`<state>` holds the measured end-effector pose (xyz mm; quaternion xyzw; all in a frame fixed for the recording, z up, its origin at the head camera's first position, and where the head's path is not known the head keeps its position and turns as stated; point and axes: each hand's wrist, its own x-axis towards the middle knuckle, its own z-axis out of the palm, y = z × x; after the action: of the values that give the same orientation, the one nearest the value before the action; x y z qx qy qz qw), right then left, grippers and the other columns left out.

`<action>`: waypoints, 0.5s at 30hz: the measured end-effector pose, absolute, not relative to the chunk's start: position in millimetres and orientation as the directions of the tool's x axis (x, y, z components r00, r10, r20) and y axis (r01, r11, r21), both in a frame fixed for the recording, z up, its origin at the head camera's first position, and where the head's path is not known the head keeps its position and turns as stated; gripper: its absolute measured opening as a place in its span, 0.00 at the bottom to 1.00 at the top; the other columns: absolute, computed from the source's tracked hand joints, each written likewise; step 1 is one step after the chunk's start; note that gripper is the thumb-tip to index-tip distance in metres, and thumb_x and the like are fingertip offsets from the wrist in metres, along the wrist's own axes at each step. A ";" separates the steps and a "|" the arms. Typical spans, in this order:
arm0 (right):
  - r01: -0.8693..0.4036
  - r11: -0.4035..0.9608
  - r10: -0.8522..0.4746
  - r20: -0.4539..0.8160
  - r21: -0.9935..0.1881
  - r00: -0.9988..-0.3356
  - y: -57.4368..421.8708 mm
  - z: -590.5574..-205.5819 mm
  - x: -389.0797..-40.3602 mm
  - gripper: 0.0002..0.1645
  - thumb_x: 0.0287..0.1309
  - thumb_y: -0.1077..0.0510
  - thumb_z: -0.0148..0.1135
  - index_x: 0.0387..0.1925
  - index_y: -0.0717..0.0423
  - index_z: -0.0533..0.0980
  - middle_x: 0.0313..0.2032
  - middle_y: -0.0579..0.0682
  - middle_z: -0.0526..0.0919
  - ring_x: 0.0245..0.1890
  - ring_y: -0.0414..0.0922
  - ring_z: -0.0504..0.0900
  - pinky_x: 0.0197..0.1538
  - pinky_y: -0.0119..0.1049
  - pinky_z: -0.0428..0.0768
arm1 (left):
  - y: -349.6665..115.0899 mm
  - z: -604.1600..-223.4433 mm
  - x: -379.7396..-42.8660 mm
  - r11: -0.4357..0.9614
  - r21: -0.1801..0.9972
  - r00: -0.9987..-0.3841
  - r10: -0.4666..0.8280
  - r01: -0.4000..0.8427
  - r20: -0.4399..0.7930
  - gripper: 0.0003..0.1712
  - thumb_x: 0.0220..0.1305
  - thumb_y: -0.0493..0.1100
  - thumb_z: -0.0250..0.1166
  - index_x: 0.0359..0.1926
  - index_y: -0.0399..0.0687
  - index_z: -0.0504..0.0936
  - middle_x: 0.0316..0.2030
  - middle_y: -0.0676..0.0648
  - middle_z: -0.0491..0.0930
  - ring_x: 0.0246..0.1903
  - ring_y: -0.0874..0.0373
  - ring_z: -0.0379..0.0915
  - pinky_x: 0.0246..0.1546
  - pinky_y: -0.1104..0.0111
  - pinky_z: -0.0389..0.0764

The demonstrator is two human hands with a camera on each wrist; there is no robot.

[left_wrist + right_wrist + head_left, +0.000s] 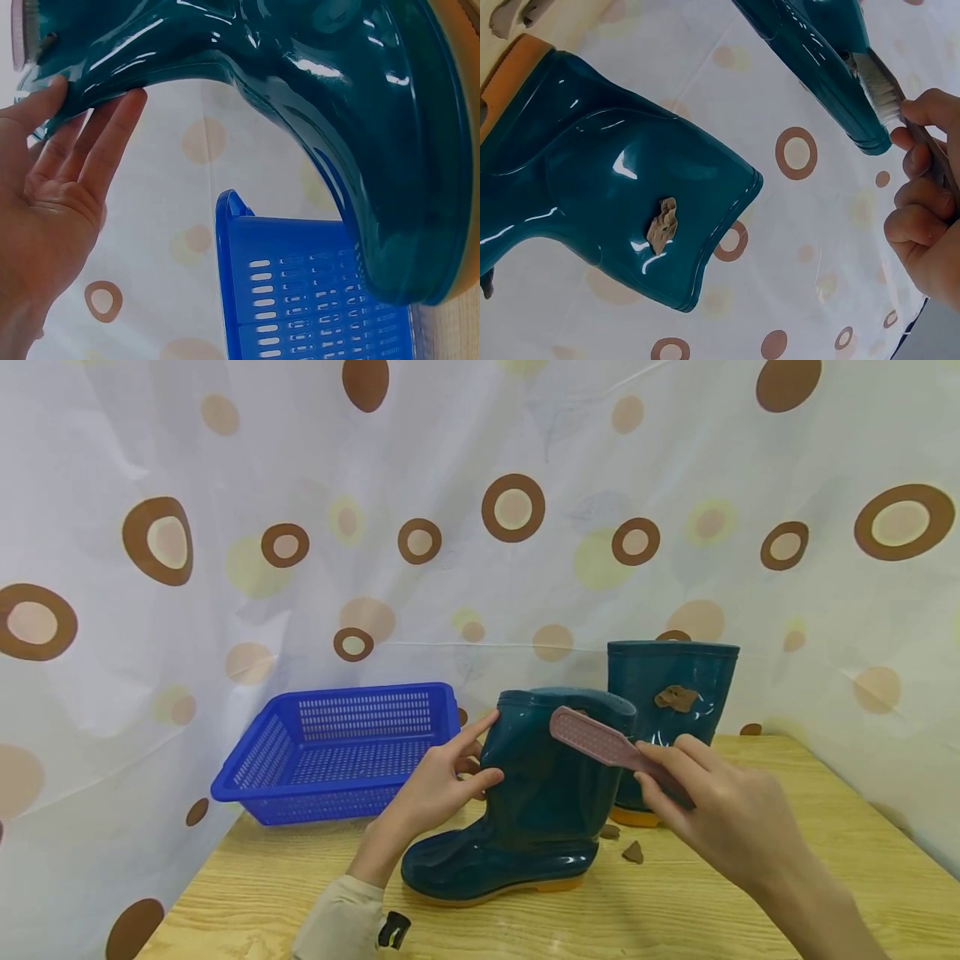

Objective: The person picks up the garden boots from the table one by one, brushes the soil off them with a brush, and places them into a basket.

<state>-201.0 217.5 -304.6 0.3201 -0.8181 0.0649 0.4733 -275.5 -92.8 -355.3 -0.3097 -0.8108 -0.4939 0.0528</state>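
A dark green rain boot (536, 802) stands upright on the table, toe to the left. My left hand (442, 781) holds its shaft near the top from the toe side, thumb on the near face and other fingers partly hidden. My right hand (731, 814) grips the handle of a pink brush (596, 739). The white bristles (877, 90) meet the shaft just below the rim, beside a small brown patch (847, 58). Behind and to the right is a second rain boot (667, 672) with a brown mud-like lump (677, 698) on its shaft.
A blue plastic basket (326, 810) sits at the back left of the wooden table (660, 910). Brown flakes (633, 852) lie between the two boots. A spotted curtain (480, 585) hangs behind the table.
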 end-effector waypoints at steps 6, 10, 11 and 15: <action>-0.536 0.823 -0.427 0.825 0.186 -0.370 225.3 -305.2 -199.2 0.39 0.73 0.35 0.36 0.37 0.59 0.85 0.21 0.43 0.72 0.15 0.28 0.59 0.15 0.20 0.56 | -92.3 -354.1 -275.5 0.334 0.762 -0.806 0.445 0.554 0.391 0.42 0.68 0.45 0.65 0.77 0.64 0.55 0.37 0.47 0.79 0.35 0.60 0.85 0.38 0.72 0.86; -0.522 0.834 -0.414 0.828 0.179 -0.378 231.8 -306.5 -197.7 0.40 0.72 0.34 0.36 0.37 0.59 0.85 0.21 0.44 0.74 0.15 0.28 0.59 0.14 0.20 0.56 | -91.9 -354.1 -275.3 0.339 0.763 -0.809 0.442 0.550 0.387 0.42 0.68 0.45 0.65 0.77 0.65 0.55 0.37 0.47 0.78 0.35 0.60 0.85 0.39 0.71 0.86; -0.520 0.836 -0.411 0.827 0.175 -0.383 233.3 -306.8 -197.2 0.40 0.72 0.34 0.37 0.38 0.59 0.85 0.21 0.44 0.75 0.15 0.28 0.60 0.14 0.20 0.56 | -91.9 -354.3 -275.3 0.341 0.763 -0.810 0.441 0.549 0.386 0.42 0.68 0.45 0.65 0.77 0.65 0.55 0.37 0.47 0.78 0.35 0.60 0.85 0.39 0.71 0.86; -0.522 0.839 -0.399 0.824 0.152 -0.402 237.8 -307.4 -195.1 0.39 0.71 0.34 0.38 0.39 0.59 0.85 0.24 0.47 0.81 0.14 0.29 0.65 0.15 0.20 0.61 | -91.7 -354.8 -275.3 0.347 0.760 -0.812 0.435 0.549 0.388 0.42 0.68 0.45 0.65 0.77 0.65 0.55 0.37 0.48 0.79 0.35 0.60 0.85 0.39 0.71 0.86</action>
<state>-195.1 237.8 -307.4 0.2759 -0.8347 0.0649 0.4721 -275.3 -91.7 -354.8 -0.3007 -0.8185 -0.4859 0.0587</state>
